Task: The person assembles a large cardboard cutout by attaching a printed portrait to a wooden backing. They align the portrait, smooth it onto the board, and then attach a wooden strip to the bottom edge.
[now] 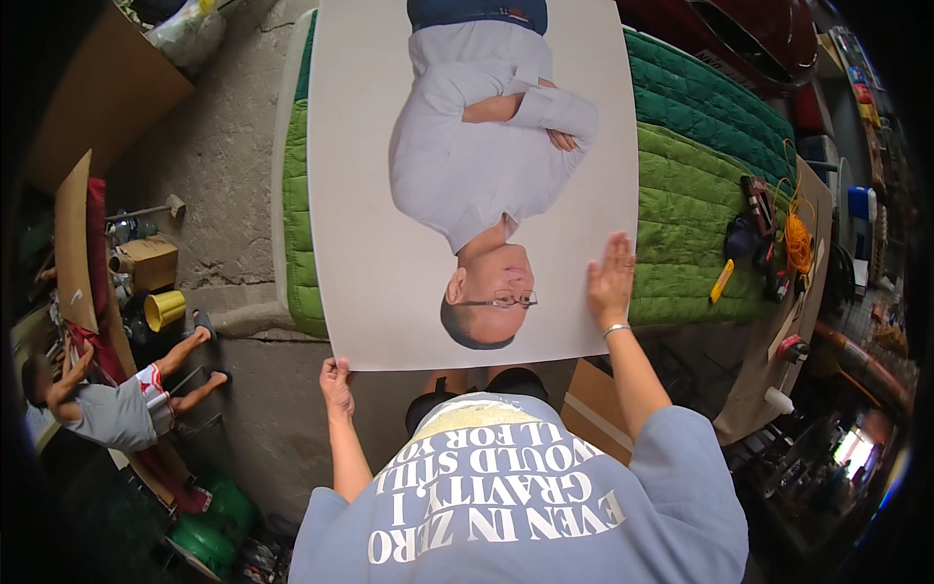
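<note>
At the far left I see a person [107, 404] seated on the floor beside leaning brown boards [73, 243], with a small cardboard box [148, 263] and a yellow cup [163, 310] just beyond them on the concrete. Lower left, a green container [216, 521] stands on the floor. My left hand [337, 384] pinches the lower left corner of a large poster [389, 243]; its fingers are closed on the edge of the sheet. The poster is a pale rectangular print with a photographed person in a light shirt, shown upside down from my view, and it lies across a green quilted mattress [691, 224] that shows along both its sides. My right hand [611, 280] rests flat on the poster's lower right part, fingers spread and open, gripping nothing. A silver bracelet [616, 330] sits at that wrist. Right of the mattress, a narrow desk [812, 195] carries a yellow marker-shaped tool [722, 281], a coil of orange cord [798, 241] and dark tools [757, 209], close together. Below it, a flat cardboard piece [592, 404] lies on the floor near my right forearm.
</note>
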`<state>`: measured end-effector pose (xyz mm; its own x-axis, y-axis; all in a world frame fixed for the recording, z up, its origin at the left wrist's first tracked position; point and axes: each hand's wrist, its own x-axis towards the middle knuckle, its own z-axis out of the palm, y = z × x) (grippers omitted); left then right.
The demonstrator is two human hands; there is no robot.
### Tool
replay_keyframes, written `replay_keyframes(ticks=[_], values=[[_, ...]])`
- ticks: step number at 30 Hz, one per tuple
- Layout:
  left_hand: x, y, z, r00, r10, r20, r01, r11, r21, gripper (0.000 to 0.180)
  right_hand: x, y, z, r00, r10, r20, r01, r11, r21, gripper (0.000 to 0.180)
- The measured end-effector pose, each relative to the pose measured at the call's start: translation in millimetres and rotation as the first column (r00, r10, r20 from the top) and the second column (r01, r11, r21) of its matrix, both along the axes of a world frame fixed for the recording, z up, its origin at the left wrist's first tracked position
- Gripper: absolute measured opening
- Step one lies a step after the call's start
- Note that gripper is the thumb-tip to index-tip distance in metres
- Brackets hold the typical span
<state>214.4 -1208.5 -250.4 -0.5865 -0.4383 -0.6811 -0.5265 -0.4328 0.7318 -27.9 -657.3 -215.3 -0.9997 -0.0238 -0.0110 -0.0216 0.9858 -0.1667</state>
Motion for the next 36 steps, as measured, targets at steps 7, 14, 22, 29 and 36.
replay_keyframes(ticks=[7, 14, 22, 29, 36], values=[[-4, 8, -2, 0.989, 0.113, -0.1, -0.103, 0.99, 0.095, 0.024, 81, -152, -15, 0.997, 0.036, -0.062, -0.042, 0.993, -0.108, 0.076], [6, 106, 1, 0.997, 0.031, -0.071, 0.021, 0.771, 0.636, 0.047, 159, -212, 48, 0.79, 0.597, 0.138, -0.482, 0.744, -0.463, 0.086], [-18, 141, 43, 0.989, 0.063, -0.137, 0.032, 0.798, 0.602, 0.028, 165, -145, 98, 0.846, 0.441, 0.301, -0.425, 0.897, -0.121, 0.092], [-31, 133, 71, 0.94, 0.188, -0.286, -0.044, 0.895, 0.444, 0.024, 170, -145, 114, 0.813, 0.573, 0.1, -0.555, 0.816, -0.161, 0.08], [-28, 123, 25, 0.969, 0.24, -0.058, -0.21, 0.924, 0.318, 0.033, 163, -131, 92, 0.798, 0.573, 0.189, -0.489, 0.798, -0.352, 0.064]])
